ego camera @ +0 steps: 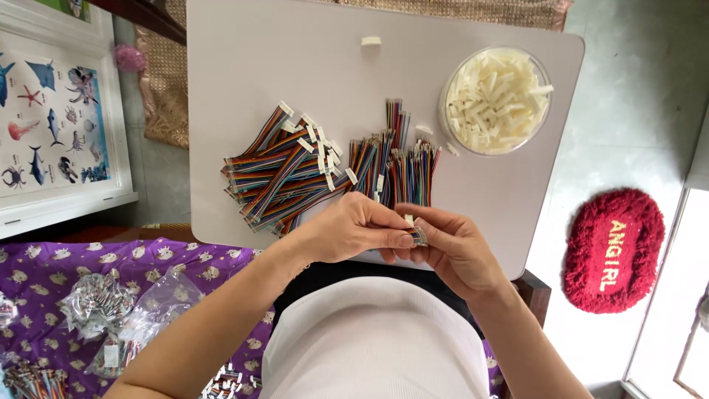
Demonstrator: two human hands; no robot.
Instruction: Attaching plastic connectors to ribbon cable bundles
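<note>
My left hand [353, 227] and my right hand [452, 247] meet at the near edge of a white table [244, 66]. Between their fingertips they pinch a short multicoloured ribbon cable with a small white connector [415, 233]. Just beyond the hands lies a loose bunch of bare-ended ribbon cables [402, 166]. To its left is a pile of ribbon cables with white connectors fitted [284, 174]. A clear round tub of white plastic connectors [495, 100] stands at the table's far right.
One stray white connector [371, 41] lies at the table's far edge. Clear bags of cables [118, 310] rest on a purple patterned cloth [52, 266] at lower left. A red oval rug [613, 247] lies on the floor at right, a sea-animal poster [52, 125] at left.
</note>
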